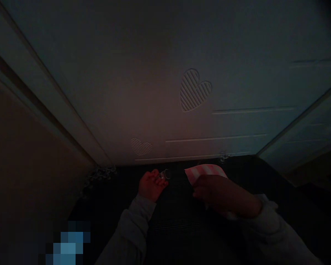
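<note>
In the dim light my left hand [151, 186] is closed, palm up, around a small clear glass-like cylinder with a round rim [167, 174]. Its exact kind is hard to make out. To the right, my right hand [213, 193] is closed on a pink and white striped cloth [208, 170]. Part of the cloth spreads out beyond the fingers, and the rest is hidden under the hand. The two hands are apart, both low over a dark surface [176, 213].
A pale panel [143, 84] with an embossed large heart [194, 91] and smaller heart [141, 146] rises in front. Frilly trim [103, 172] lies at its left foot. A brownish wall [22, 147] stands left. A pixelated patch [68, 248] covers the lower left.
</note>
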`<control>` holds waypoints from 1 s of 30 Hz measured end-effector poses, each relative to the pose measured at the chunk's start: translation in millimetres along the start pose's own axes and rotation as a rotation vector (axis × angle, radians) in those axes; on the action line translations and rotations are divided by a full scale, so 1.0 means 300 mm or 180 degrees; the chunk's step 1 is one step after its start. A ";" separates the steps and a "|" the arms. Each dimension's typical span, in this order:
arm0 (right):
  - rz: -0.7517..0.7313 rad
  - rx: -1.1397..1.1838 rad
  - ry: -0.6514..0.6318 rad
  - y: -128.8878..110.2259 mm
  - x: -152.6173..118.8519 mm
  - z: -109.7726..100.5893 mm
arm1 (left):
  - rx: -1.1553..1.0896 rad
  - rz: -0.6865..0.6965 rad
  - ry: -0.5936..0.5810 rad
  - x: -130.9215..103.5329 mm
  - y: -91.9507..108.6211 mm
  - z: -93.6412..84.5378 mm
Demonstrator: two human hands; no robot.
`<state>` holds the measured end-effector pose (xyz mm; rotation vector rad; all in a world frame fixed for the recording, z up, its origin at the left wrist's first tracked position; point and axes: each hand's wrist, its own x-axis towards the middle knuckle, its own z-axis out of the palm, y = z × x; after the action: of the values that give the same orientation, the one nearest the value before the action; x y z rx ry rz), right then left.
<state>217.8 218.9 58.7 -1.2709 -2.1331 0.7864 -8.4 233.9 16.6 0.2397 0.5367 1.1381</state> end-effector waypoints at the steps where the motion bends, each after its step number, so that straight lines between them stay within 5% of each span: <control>1: -0.0085 -0.0102 -0.0190 -0.023 0.007 0.015 | -0.0010 0.0021 -0.0022 -0.001 0.000 0.001; 9: 0.0140 0.0929 0.0600 -0.098 0.057 0.224 | 0.0201 0.0013 -0.0164 -0.008 -0.044 0.016; 14: -0.0035 0.0947 0.0991 -0.080 0.046 0.223 | 0.0605 -0.0110 -0.0187 0.000 -0.083 0.019; 20: 0.0161 0.0988 0.1115 -0.035 0.057 0.235 | 0.0873 0.0947 0.0343 0.024 -0.063 -0.014; 23: 0.0300 0.0871 0.0902 -0.018 0.064 0.243 | 0.0626 0.0960 0.0631 0.038 -0.033 -0.032; 27: 0.0349 0.0743 0.0824 -0.017 0.067 0.240 | 0.0853 0.0865 0.1034 0.001 0.024 0.034; 30: 0.0325 0.0697 0.0782 -0.014 0.065 0.243 | 0.1339 0.1413 0.0792 -0.102 0.073 0.132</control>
<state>156.7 219.7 14.3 -1.2943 -1.7501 0.8339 -14.8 218.5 68.5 0.6079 0.9782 1.4880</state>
